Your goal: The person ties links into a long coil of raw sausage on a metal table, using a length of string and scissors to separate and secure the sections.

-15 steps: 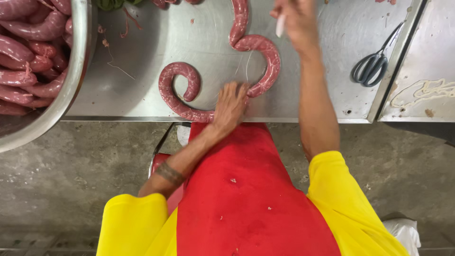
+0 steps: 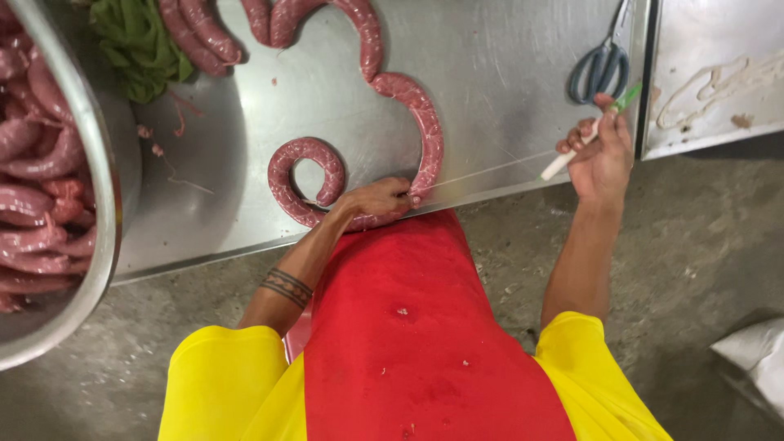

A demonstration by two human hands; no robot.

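The right hand (image 2: 603,155) has swung out to the side, drawing white twine (image 2: 490,167) taut. The left hand (image 2: 377,198) pinches the coiled sausage (image 2: 425,131) at the steel table's (image 2: 506,73) front edge; steady tension should keep the tie tight.

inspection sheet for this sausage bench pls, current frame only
Surface: steel table, scratched, with small meat scraps; second steel tray at right, smeared.
Job's things: long sausage curled along the table edge; white string taut from it to a white-and-green stick.
Clutter: scissors, green bundle, more sausages, big metal bowl full of links.
Grippers: left hand pressing the sausage; right hand closed on the stick.
Cables: nothing seen.
Surroundings: concrete floor; white bag at lower right; person wears a red apron.
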